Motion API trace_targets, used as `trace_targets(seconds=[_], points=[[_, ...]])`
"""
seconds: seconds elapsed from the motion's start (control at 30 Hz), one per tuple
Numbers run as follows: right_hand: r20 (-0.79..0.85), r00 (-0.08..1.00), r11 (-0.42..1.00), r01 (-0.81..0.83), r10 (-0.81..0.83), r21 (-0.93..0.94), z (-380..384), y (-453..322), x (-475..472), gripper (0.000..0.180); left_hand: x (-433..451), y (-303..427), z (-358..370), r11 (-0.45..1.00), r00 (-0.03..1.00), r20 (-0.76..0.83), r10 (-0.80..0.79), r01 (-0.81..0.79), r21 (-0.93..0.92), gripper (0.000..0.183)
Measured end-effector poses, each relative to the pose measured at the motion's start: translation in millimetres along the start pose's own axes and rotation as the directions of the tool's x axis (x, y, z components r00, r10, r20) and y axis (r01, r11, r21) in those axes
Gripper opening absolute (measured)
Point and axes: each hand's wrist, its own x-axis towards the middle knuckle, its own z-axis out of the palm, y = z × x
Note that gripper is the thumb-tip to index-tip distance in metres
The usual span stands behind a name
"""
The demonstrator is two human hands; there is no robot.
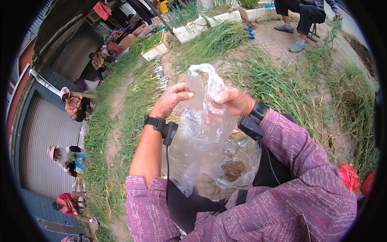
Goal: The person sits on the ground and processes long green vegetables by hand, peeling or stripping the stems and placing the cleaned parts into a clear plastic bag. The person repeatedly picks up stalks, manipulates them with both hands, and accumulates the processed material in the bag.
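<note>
Both hands are raised in front of me with a clear plastic bag (193, 136) hanging between them. My left hand (172, 98) pinches the bag's upper left edge between thumb and fingers. My right hand (234, 101) grips the gathered plastic near the bag's handle, its fingers partly behind the film. Below, beside my knees, a second clear plastic bag (251, 157) lies spread on the paving, with a brown clump (233, 170) that looks like soil on it. Each wrist wears a black strap with a small device.
Cut green grass stalks (278, 81) lie around me on the paving. White foam planters (190, 28) stand ahead. A seated person (302, 15) is at upper right; several others sit along the left by roller shutters (51, 130). Red plastic bags (349, 178) lie at right.
</note>
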Motion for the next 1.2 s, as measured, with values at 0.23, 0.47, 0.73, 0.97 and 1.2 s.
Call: trace_targets(seconds=[0.23,0.47,0.73,0.97,1.2], points=[[-0.486,0.863,0.979,0.041,-0.137,-0.202,-44,-17,7,0.018,-49,-24,-39,0.801,0.919,-0.386,0.081,-0.290,-0.523,0.007],[-0.376,0.899,0.288,-0.308,-0.223,-0.907,-42,10,23,0.020,-114,-36,-48,0.848,0.818,-0.570,0.073,-0.352,-0.396,0.006],[-0.164,0.981,0.780,-0.183,0.105,-0.598,-27,34,65,0.061,-146,-79,-41,0.874,0.828,-0.560,0.039,-0.300,-0.382,0.015],[-0.133,0.907,0.812,-0.417,0.399,-0.408,-27,49,93,0.028,-143,-104,-51,0.931,0.859,-0.511,-0.023,-0.168,-0.324,0.016],[-0.295,0.918,0.835,-0.370,0.263,-0.408,-29,66,90,0.012,-120,-73,-17,0.957,0.900,-0.437,0.012,-0.137,-0.257,0.032]])
